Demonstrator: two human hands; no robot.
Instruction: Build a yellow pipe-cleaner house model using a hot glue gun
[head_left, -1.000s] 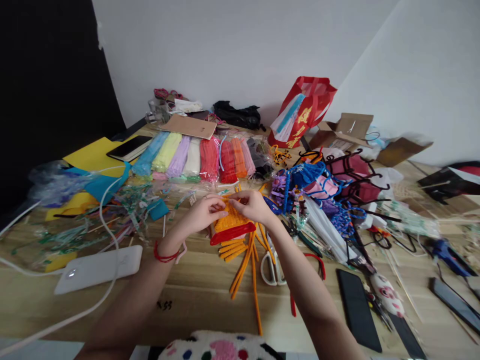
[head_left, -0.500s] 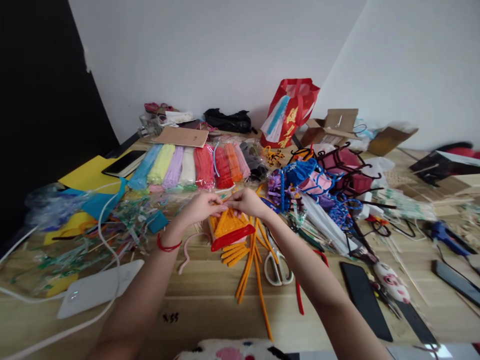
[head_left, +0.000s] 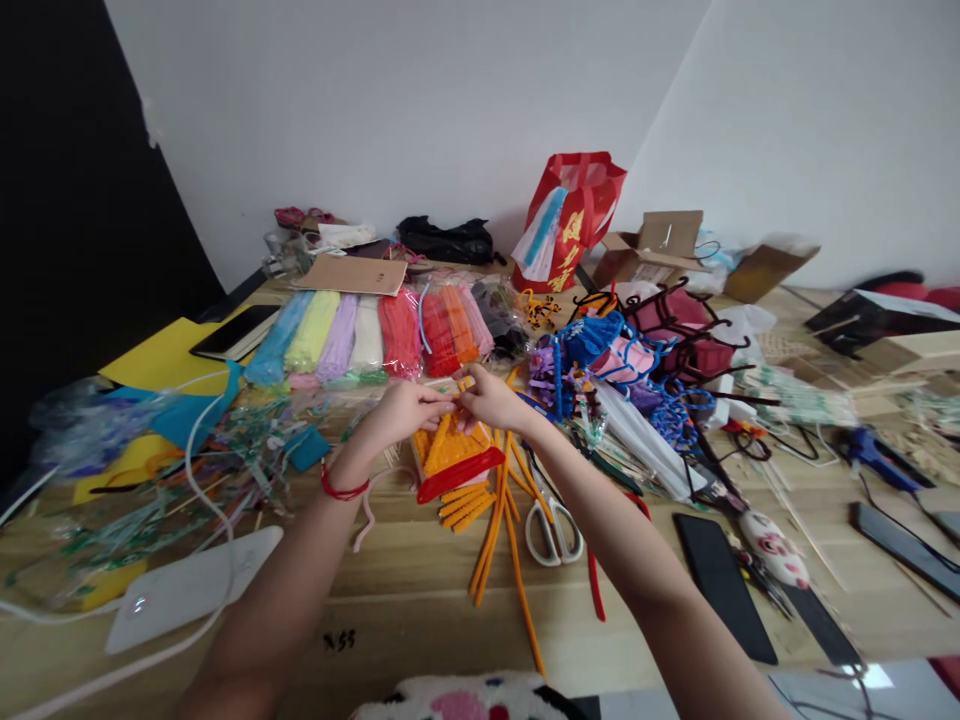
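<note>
Both hands meet over an orange fuzzy panel (head_left: 448,448) with a red fuzzy strip (head_left: 460,475) along its near edge. My left hand (head_left: 411,412) has its fingers pressed together at the panel's far part. Against it, my right hand (head_left: 486,400) pinches at the same spot; what lies between the fingertips is too small to make out. Short orange ridged pieces (head_left: 466,506) lie just in front of the panel. Long orange fuzzy stems (head_left: 491,545) spread toward the near edge. White-handled scissors (head_left: 553,535) rest to their right, and a pale pink stem (head_left: 367,515) curls at the left.
Bundles of coloured stems (head_left: 367,335) lie behind the hands. At the right are blue and purple fuzzy items (head_left: 600,345) and a black phone (head_left: 724,585). A white device (head_left: 195,590) with a cable sits at the left. A red bag (head_left: 574,225) stands at the back.
The view has shifted slightly, so the table's things appear a little further left. My right hand's fingers have lifted and bent a little over the panel. Both hands stay close together.
</note>
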